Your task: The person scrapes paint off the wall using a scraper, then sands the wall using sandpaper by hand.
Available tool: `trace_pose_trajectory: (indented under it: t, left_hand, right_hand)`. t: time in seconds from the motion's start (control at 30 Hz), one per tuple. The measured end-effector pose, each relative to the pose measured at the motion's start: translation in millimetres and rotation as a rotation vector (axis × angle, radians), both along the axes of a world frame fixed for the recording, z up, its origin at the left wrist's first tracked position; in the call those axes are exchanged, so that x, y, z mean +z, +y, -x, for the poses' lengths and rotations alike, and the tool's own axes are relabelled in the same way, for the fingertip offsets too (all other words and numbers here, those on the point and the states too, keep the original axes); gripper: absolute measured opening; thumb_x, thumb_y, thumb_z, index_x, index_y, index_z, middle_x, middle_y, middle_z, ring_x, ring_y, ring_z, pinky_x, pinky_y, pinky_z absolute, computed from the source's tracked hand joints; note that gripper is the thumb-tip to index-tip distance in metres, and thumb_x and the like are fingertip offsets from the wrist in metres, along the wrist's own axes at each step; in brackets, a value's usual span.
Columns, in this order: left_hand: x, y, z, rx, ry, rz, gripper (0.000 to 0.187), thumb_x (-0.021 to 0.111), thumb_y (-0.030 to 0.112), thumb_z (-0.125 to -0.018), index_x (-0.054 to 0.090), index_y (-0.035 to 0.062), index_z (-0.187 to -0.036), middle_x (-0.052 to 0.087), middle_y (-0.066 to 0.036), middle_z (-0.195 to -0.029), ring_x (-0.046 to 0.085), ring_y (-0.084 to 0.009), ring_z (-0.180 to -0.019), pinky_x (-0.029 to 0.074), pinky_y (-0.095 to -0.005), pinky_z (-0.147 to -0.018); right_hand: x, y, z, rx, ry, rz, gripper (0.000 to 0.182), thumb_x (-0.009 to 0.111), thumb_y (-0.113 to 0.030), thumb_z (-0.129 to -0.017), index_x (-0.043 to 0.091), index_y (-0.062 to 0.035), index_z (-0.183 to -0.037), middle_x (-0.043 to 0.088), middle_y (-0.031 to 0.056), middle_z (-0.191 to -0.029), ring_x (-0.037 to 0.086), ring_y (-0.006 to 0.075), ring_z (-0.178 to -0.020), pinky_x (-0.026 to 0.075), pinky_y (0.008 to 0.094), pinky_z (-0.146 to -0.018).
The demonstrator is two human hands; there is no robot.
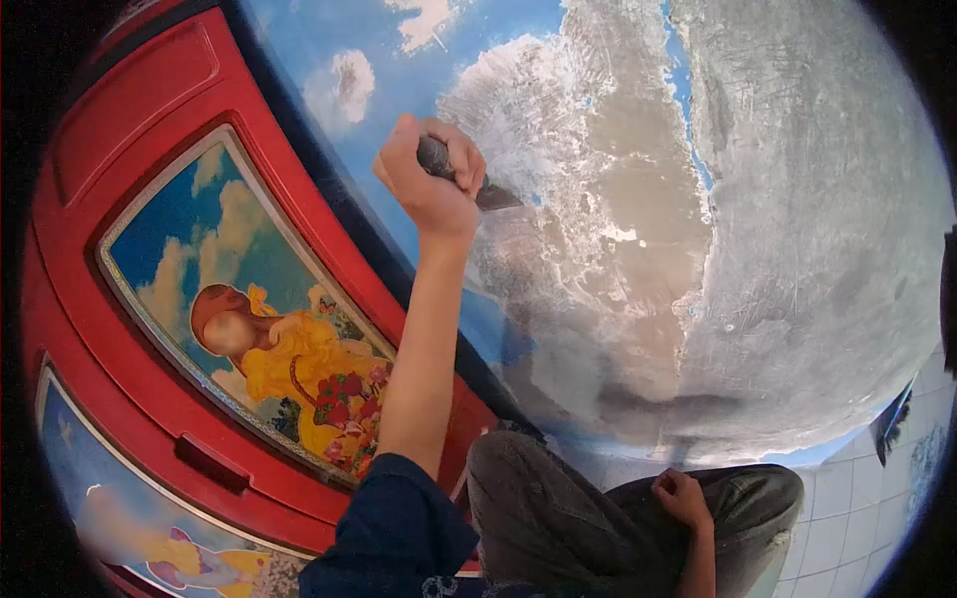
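Note:
My left hand is raised against the wall and wrapped around the dark handle of a scraper. Its blade points right and lies at the wall, near the border of blue paint and bare plaster. Whether the blade edge touches the surface is hard to see. Lower down, my right hand rests on my right thigh with its fingers curled in, and no object shows in it. Around the scraper the wall is patchy, with rough white and grey plaster and ragged remnants of sky-blue paint.
A red door with painted picture panels stands on the left, bordered by a dark frame strip. My bent knees are close to the wall's base. Pale floor tiles show at lower right.

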State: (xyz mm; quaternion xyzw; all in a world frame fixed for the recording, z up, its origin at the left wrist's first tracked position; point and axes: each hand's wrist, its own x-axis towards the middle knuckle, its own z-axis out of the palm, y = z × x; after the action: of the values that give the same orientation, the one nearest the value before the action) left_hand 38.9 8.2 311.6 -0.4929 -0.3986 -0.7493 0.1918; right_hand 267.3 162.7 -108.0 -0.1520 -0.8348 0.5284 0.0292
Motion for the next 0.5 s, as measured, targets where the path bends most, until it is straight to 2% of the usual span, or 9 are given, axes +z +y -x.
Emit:
trace_pose_trajectory:
  t: [0.03,0.17,0.2,0.3,0.33,0.37,0.43,0.47,0.5]
  left_hand:
    - [0.0,1.7,2.4,0.037,0.016,0.065,0.048,0.032,0.04,-0.084,0.037,0.0102,-0.047,0.031,-0.002,-0.039,0.028,-0.013,-0.034,0.024,-0.0257,-0.034]
    - [2.9,-11.4,-9.1,-0.061,0.047,-0.058,0.049,0.034,0.041,-0.083,0.036,0.0093,-0.046,0.031,-0.003,-0.039,0.029,-0.0133,-0.033,0.023,-0.0252,-0.033]
    - [0.4,-5.7,2.2,0.034,0.055,0.019,0.049,0.033,0.04,-0.083,0.036,0.0098,-0.045,0.032,-0.003,-0.039,0.029,-0.0133,-0.033,0.022,-0.0253,-0.033]
    - [8.3,0.6,1.1,0.05,0.008,0.023,0.049,0.032,0.038,-0.084,0.037,0.0095,-0.044,0.031,-0.003,-0.039,0.03,-0.0133,-0.032,0.022,-0.0253,-0.033]
    - [11.2,-4.6,-5.8,-0.081,0.043,-0.018,0.048,0.032,0.036,-0.085,0.038,0.0084,-0.045,0.031,-0.003,-0.038,0.032,-0.0136,-0.032,0.022,-0.0257,-0.032]
    - [11.3,-2.4,-6.0,-0.085,0.05,-0.014,0.048,0.032,0.036,-0.085,0.038,0.0084,-0.045,0.031,-0.003,-0.038,0.032,-0.0136,-0.032,0.022,-0.0257,-0.032]
    - [6.0,3.3,-5.0,0.015,0.054,-0.076,0.048,0.032,0.037,-0.085,0.038,0.0089,-0.046,0.03,-0.002,-0.038,0.031,-0.0135,-0.032,0.023,-0.0258,-0.033]
    - [2.4,10.3,-2.4,0.087,-0.05,0.049,0.048,0.03,0.037,-0.085,0.039,0.0103,-0.047,0.03,-0.001,-0.038,0.03,-0.0134,-0.032,0.023,-0.026,-0.033]
    - [1.3,6.9,-3.1,0.084,-0.054,0.04,0.048,0.03,0.037,-0.085,0.039,0.0103,-0.047,0.03,-0.001,-0.038,0.03,-0.0134,-0.032,0.023,-0.026,-0.033]
  right_hand:
    - [-2.2,1.1,1.9,-0.001,0.028,0.008,0.019,0.063,-0.021,-0.073,0.06,-0.0044,-0.082,0.062,0.0106,-0.074,0.06,0.0218,-0.068,0.047,0.0328,-0.064]
    - [0.6,-3.3,5.0,-0.019,0.002,0.032,0.019,0.064,-0.021,-0.073,0.06,-0.0047,-0.082,0.062,0.0109,-0.074,0.061,0.023,-0.069,0.047,0.0337,-0.065]
    - [-0.9,-3.1,4.8,-0.008,-0.006,0.005,0.019,0.064,-0.021,-0.073,0.06,-0.0044,-0.082,0.062,0.0113,-0.075,0.061,0.0237,-0.07,0.047,0.034,-0.065]
    - [1.4,-1.5,1.0,0.01,-0.002,-0.046,0.019,0.063,-0.021,-0.074,0.059,-0.0039,-0.081,0.062,0.0118,-0.076,0.061,0.025,-0.071,0.048,0.0345,-0.065]
    - [2.1,-0.8,2.1,0.011,0.017,-0.056,0.019,0.063,-0.021,-0.074,0.058,-0.0037,-0.081,0.062,0.012,-0.077,0.062,0.0255,-0.071,0.048,0.0347,-0.065]
    - [4.1,0.2,4.0,0.007,0.024,-0.052,0.019,0.063,-0.021,-0.074,0.058,-0.0037,-0.081,0.062,0.012,-0.077,0.062,0.0255,-0.071,0.048,0.0347,-0.065]
    - [8.7,-1.6,1.9,0.022,0.013,-0.037,0.018,0.063,-0.019,-0.074,0.058,-0.003,-0.081,0.062,0.012,-0.077,0.062,0.0251,-0.071,0.048,0.0337,-0.065]
    - [5.3,-3.2,-0.3,0.028,0.004,-0.039,0.018,0.063,-0.019,-0.074,0.058,-0.003,-0.081,0.062,0.012,-0.077,0.062,0.0251,-0.071,0.048,0.0337,-0.065]
    - [0.4,-2.6,0.9,0.01,0.073,-0.047,0.017,0.063,-0.018,-0.074,0.058,-0.0026,-0.079,0.061,0.0114,-0.071,0.06,0.0221,-0.065,0.047,0.0322,-0.061]
